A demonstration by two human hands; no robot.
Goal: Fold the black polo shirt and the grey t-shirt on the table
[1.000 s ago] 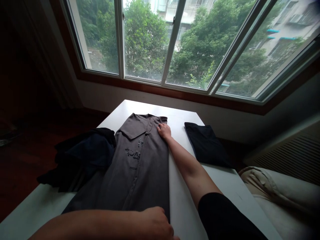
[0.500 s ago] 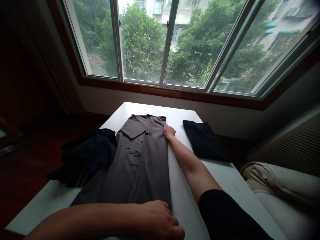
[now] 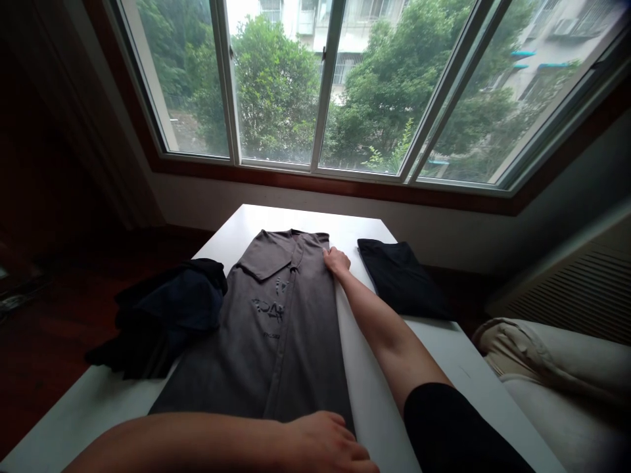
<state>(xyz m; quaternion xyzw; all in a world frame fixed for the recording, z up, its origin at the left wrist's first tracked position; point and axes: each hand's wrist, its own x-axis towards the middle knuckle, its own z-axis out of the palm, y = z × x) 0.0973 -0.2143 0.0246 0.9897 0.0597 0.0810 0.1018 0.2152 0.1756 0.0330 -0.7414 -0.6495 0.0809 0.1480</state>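
Note:
A dark grey short-sleeved shirt (image 3: 246,368) lies on the white table, its right part folded over the front so that the edge runs down across a printed design. My right hand (image 3: 338,261) is closed on the shirt's far right edge, near the shoulder. Across the near end of the shirt reaches my left arm, and my left hand (image 3: 329,445) is closed at the near right edge with its fingers curled down. Its fingertips and the shirt's hem are partly hidden behind the hand and the frame's bottom edge.
On the white table (image 3: 379,387), a heap of dark clothes (image 3: 172,309) lies to the left and a folded black garment (image 3: 404,279) to the right. Beyond the table is a window (image 3: 276,92). Pale rolled bedding (image 3: 552,355) sits at the right.
My left hand has shifted slightly right and down, and the near right edge of the shirt has moved right with it. My right hand stays at the far edge.

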